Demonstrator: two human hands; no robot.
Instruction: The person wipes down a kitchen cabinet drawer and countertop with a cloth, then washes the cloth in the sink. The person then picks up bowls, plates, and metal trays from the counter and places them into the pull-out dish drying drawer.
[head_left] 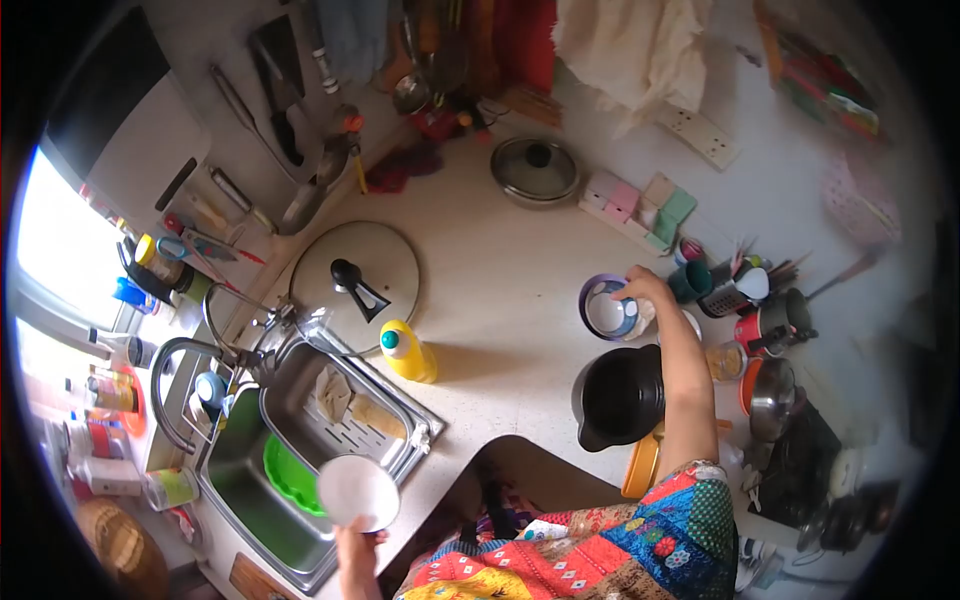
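My left hand (357,550) grips the near edge of a small white bowl (358,493), holding it above the sink and partly over a green basin (290,474). Across the counter, my right hand (643,287) is closed at the rim of a blue-and-white bowl (627,318), which sits within or against a purple-rimmed bowl (584,303). Some of that rim is hidden behind my fingers. A black pot (615,398) stands just below my right forearm.
The steel sink (225,500) has a strainer tray (290,385) holding cloths. Beside it are a yellow bottle (412,358) and a large glass lid (385,255). A lidded pan (535,172) stands farther back. Utensil holders (727,290) line the right side.
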